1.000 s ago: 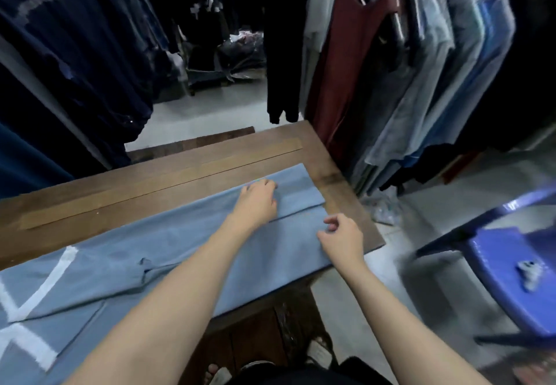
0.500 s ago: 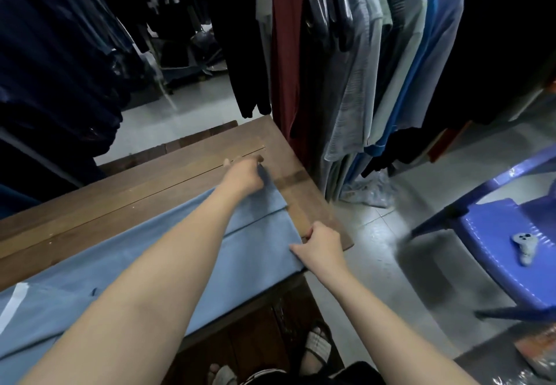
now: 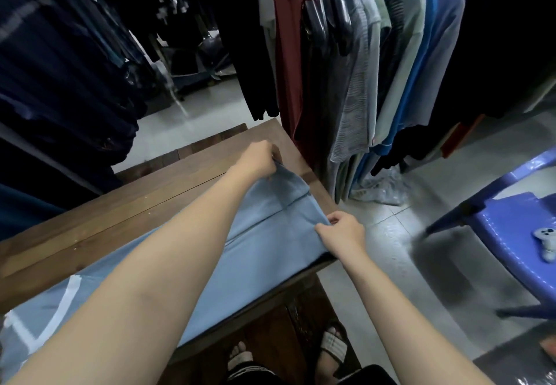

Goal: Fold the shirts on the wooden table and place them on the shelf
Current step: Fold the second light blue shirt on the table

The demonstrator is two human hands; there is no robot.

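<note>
A light blue shirt (image 3: 255, 252) with white markings at its left end lies lengthwise on the wooden table (image 3: 126, 204). Its right end reaches the table's right edge. My left hand (image 3: 258, 159) grips the far corner of that end and lifts it slightly off the wood. My right hand (image 3: 341, 231) pinches the near corner at the table's right edge. A crease runs along the cloth between my two hands. No shelf is in view.
Hanging clothes (image 3: 361, 68) crowd close against the table's far right corner, and dark garments (image 3: 60, 84) hang at the left. A blue plastic chair (image 3: 517, 234) with a small white controller (image 3: 546, 241) stands on the floor at the right. My sandalled feet (image 3: 331, 351) show below the table.
My left hand has slid from flat on the cloth to its far corner and taken hold of it. My right hand has closed on the near corner. The camera has turned right.
</note>
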